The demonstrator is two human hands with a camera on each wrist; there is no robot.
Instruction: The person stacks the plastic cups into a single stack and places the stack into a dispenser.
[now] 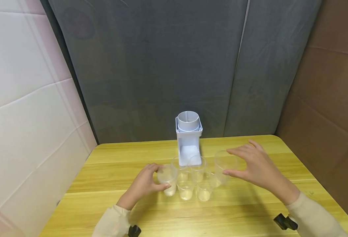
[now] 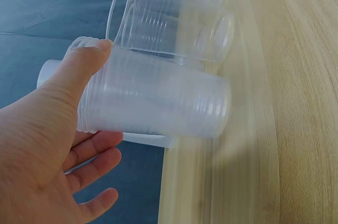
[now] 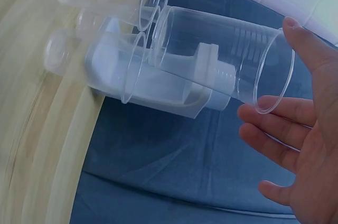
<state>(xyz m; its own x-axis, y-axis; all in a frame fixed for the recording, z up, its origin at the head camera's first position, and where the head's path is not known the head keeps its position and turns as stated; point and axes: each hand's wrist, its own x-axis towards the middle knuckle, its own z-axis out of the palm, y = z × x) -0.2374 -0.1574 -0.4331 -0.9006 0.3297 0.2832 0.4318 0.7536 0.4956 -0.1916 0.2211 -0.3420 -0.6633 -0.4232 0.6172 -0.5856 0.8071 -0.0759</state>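
My left hand (image 1: 145, 184) grips a nested stack of clear plastic cups (image 1: 167, 179) near its rims; several stacked rims show on the stack (image 2: 158, 92) in the left wrist view. Between thumb and fingers, my right hand (image 1: 255, 168) holds a single clear plastic cup (image 3: 222, 49) by its rim, mouth toward the palm. That cup is raised off the table, its base close to the rim of a standing cup (image 3: 129, 71). More clear cups, among them a front one (image 1: 204, 192), stand upright in a cluster between both hands.
Behind the cups stands a white plastic holder (image 1: 188, 144) with a round tube at its top. The wooden table (image 1: 191, 217) ends at a dark grey curtain (image 1: 159, 72). A white panel (image 1: 28, 89) rises at left and a brown one (image 1: 331, 92) at right.
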